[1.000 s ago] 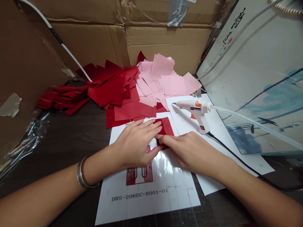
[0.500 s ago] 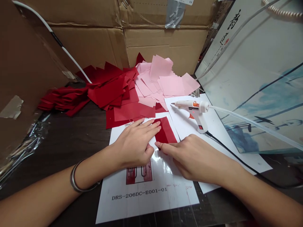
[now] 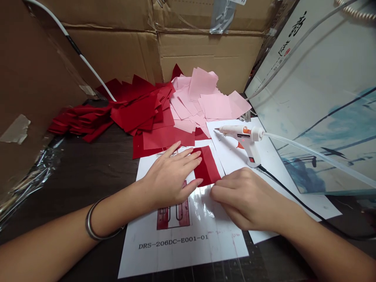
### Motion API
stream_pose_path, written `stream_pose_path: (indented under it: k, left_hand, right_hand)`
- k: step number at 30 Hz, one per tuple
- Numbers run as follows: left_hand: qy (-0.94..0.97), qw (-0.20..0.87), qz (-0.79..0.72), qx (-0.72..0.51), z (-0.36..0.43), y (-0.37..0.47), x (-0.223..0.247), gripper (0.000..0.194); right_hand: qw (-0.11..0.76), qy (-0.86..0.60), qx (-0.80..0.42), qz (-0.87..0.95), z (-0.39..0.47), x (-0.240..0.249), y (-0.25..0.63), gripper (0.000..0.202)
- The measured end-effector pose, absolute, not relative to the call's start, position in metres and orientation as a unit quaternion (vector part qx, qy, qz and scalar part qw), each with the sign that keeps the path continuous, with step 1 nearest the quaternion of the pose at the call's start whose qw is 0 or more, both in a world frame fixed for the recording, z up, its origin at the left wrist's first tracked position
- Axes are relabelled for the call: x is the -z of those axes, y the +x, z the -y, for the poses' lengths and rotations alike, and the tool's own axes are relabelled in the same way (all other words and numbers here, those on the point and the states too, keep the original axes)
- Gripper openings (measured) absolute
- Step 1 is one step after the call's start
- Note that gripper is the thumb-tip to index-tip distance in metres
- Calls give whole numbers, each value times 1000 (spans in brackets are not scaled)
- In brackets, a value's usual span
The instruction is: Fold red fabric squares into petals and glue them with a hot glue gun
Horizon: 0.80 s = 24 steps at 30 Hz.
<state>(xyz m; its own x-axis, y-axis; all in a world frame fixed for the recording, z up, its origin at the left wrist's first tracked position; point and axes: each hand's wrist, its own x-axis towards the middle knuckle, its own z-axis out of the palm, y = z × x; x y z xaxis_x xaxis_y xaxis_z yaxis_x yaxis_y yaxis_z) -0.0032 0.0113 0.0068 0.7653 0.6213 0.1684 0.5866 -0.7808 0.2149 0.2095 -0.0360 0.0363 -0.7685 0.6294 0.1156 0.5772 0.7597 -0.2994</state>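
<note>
A dark red fabric piece (image 3: 207,166) with a lighter red strip along its right side lies on a white printed sheet (image 3: 164,256). My left hand (image 3: 172,178) is open over the sheet, fingers spread, their tips on the fabric's left edge. At the fabric's lower right corner, my right hand (image 3: 246,197) is closed with curled fingers. Whether it pinches the corner or something else is hidden. A printed picture in red and pink (image 3: 174,215) shows partly below my left hand.
A white glue gun (image 3: 246,139) with a black cord stands on another white sheet (image 3: 282,180) at right. Red fabric pieces (image 3: 135,111) and pink fabric pieces (image 3: 199,98) are heaped behind. Cardboard (image 3: 205,55) walls the back, a painted panel (image 3: 323,109) the right.
My right hand has slid right along the fabric's lower edge to its corner, and its index finger has curled in. My left thumb has stretched out toward the fabric.
</note>
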Motion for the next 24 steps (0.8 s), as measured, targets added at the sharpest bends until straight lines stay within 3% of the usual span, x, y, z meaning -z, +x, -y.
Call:
stream_pose_path:
  k: [4,13,19,24]
  left_hand:
    - [936,79,-324,-109,-10,-4,-6,51]
    - [938,73,-307,-144,-15,-6,-5,50]
    - [928,95,-259,-251,-20,-7,-7,72]
    - [897,233,-238,-291,-18,-11,-11,40]
  right_hand:
    - [188,-346,-99,914,30,-27,209,28]
    - [122,-351,-130,919,26,-25,203,40]
    - [125,-358,-144,914,27,-26,203,40]
    - [125,-355,-155,913,27,-26,204,43]
